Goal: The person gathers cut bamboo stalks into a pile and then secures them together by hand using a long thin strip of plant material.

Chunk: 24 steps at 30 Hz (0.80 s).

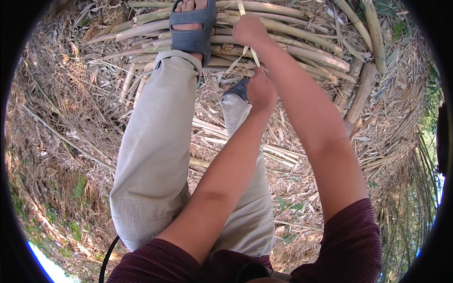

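A bundle of cut bamboo poles (302, 30) lies crosswise at the far side. A pale, flat binding strip (255, 56) runs over the bundle. My right hand (249, 32) is closed around the strip above the poles. Nearer to me, my left hand (261, 89) is closed at the strip's lower part, just below the right one. Between the two hands the strip looks taut, and another length of it (237, 61) slants off to the left. The fingertips of both hands are mostly hidden behind the knuckles.
One foot in a grey sandal (191, 30) presses on top of the bundle; the other sandal (238, 89) is on the ground close by my left hand. Thicker poles (362, 89) lie to the right. Dry leaves and split stalks (71, 127) cover the ground.
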{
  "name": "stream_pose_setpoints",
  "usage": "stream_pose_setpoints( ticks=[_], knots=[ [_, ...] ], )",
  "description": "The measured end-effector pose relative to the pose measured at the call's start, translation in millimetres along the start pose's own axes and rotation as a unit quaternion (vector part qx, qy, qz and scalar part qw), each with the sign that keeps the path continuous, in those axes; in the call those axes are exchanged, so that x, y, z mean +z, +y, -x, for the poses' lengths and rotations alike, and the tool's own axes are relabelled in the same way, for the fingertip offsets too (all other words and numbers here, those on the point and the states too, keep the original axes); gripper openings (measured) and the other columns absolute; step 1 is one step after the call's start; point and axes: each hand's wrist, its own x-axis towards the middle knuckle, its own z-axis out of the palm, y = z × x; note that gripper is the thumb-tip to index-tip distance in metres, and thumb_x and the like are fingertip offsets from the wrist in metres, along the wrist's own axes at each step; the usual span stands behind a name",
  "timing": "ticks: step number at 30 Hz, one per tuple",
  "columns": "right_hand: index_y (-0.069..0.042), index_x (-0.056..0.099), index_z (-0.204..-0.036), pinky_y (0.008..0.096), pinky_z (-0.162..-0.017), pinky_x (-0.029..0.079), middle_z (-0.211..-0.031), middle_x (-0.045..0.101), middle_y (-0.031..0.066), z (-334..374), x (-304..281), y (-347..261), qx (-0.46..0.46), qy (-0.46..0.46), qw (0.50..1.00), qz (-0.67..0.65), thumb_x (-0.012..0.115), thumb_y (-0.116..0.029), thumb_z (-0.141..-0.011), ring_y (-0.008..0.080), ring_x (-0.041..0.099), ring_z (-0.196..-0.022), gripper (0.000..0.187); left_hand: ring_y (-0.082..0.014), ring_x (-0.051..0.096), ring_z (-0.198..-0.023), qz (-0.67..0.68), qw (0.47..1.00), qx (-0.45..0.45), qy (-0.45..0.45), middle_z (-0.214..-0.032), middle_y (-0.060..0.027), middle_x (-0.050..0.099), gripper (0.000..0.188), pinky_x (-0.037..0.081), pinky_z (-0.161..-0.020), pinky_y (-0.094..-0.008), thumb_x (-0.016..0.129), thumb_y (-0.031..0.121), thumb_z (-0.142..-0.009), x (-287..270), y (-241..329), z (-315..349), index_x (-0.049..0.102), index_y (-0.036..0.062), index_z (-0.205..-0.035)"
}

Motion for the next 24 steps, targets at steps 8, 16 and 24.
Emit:
stream_pose_setpoints(
  ticks=[8,16,24],
  knots=[
    [0.006,0.070,-0.090,0.0402,-0.080,0.052,-0.087,0.067,0.0229,39.9,0.4,-16.1,0.111,0.106,0.985,-0.083,0.065,-0.016,-0.082,0.0365,0.067,-0.086,0.024,-0.0402,0.064,-0.100,-0.380,0.753,0.454,0.288,-0.111,-0.0275,0.063,0.043,0.050,-0.092,-0.0515,0.051,0.020,-0.089,-142.7,-15.6,-198.0,0.052,-0.0048,-0.125],
    [-0.002,0.073,-0.076,0.0419,-0.079,0.051,-0.080,0.069,0.0171,70.0,-19.6,-2.6,0.098,0.113,0.962,-0.229,0.063,-0.021,-0.084,0.0346,0.067,-0.080,0.023,-0.0316,0.062,-0.087,0.115,0.982,0.084,0.120,-0.098,-0.0195,0.063,0.036,0.049,-0.082,-0.0455,0.052,0.024,-0.091,-20.9,-16.7,-35.6,0.055,-0.0032,-0.115],
    [-0.005,0.074,-0.087,0.0444,-0.082,0.051,-0.087,0.069,0.0188,85.4,-22.7,7.8,-0.024,0.021,0.985,-0.167,0.054,-0.022,-0.088,0.0379,0.066,-0.085,0.026,-0.0231,0.060,-0.074,0.371,0.929,-0.011,-0.003,-0.085,-0.0114,0.064,0.033,0.049,-0.072,-0.0395,0.053,0.029,-0.093,4.7,-18.1,-15.7,0.058,-0.0016,-0.105]
  ],
)
